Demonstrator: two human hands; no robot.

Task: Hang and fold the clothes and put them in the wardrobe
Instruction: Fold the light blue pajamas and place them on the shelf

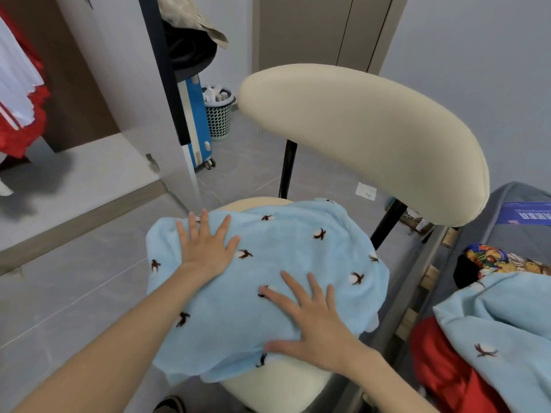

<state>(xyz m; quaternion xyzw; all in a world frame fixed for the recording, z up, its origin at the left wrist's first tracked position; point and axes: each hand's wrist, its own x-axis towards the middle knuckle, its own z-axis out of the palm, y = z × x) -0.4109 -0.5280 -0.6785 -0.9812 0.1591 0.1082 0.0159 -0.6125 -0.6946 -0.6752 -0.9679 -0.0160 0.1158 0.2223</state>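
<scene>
Smoothing step: blue fleece garment [268, 281] lies folded on the cream chair seat [268, 386]; left hand [205, 248] and right hand [313, 326] press it flat, fingers spread, gripping nothing. Sweep outward toward seat edges, square corners before lifting

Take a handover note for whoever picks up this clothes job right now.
Left hand and right hand: both open, pressed flat on the blue garment, which lies bunched on the chair seat.
Done: a red-and-white garment hangs in the wardrobe.
Left: finish folding the blue garment and put it away; a red garment and another blue piece wait on the right.
</scene>
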